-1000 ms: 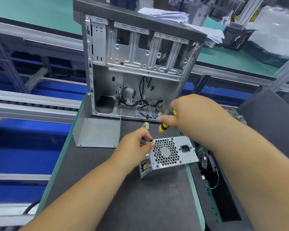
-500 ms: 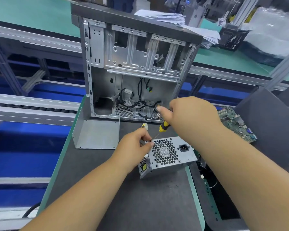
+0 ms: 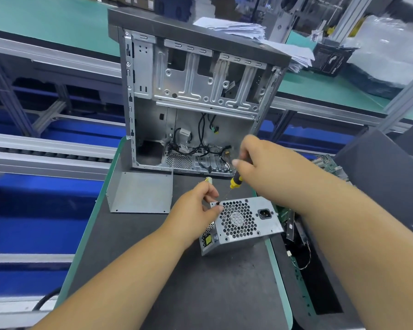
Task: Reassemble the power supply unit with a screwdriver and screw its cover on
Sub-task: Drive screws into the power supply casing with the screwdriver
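The silver power supply unit (image 3: 242, 222) lies tilted on the dark mat, its fan grille and power socket facing up. My left hand (image 3: 196, 206) pinches its top left corner, where a small dark screw sits. My right hand (image 3: 260, 163) grips a screwdriver (image 3: 235, 181) with a yellow and black handle. The thin shaft slants down to that corner screw. A pale cable connector (image 3: 208, 180) shows just behind my left hand.
An open grey computer case (image 3: 196, 91) stands upright behind the unit, cables inside. A bent metal cover panel (image 3: 141, 191) leans at its left foot. A green circuit board (image 3: 324, 163) and a dark bin of parts (image 3: 303, 258) lie at the right.
My right hand has shifted slightly on the screwdriver handle, fingers turning. The left hand and the unit stay where they were.
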`<action>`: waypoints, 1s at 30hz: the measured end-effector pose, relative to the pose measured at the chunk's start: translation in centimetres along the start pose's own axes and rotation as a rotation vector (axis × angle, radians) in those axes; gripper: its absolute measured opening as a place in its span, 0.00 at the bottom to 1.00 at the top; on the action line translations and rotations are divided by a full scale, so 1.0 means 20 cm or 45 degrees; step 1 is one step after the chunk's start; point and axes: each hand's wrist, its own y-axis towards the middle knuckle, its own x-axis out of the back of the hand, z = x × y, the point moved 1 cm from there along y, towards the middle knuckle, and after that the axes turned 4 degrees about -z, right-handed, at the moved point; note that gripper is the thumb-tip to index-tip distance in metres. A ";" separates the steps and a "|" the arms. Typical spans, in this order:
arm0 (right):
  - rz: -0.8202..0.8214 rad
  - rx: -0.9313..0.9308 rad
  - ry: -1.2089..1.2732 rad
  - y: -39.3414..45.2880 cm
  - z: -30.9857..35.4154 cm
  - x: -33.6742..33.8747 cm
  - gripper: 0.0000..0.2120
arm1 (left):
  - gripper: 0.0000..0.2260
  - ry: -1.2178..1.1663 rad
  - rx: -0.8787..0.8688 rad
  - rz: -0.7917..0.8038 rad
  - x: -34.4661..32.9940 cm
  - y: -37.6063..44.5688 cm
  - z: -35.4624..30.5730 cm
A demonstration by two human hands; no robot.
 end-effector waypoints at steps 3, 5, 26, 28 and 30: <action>0.057 0.122 0.012 -0.01 0.01 0.06 0.08 | 0.11 0.002 -0.008 0.005 0.00 0.00 0.00; -0.058 0.048 -0.211 0.00 0.03 0.05 0.17 | 0.10 0.002 -0.012 0.008 0.00 -0.01 0.00; 0.092 0.031 -0.080 -0.02 0.03 0.04 0.12 | 0.10 0.036 -0.045 0.017 0.00 0.00 -0.01; 0.173 0.106 0.023 -0.02 0.03 0.08 0.07 | 0.10 0.056 -0.041 0.019 0.00 0.00 -0.02; 0.101 0.076 -0.138 0.00 0.02 0.08 0.09 | 0.10 0.084 -0.038 0.012 0.00 -0.01 -0.02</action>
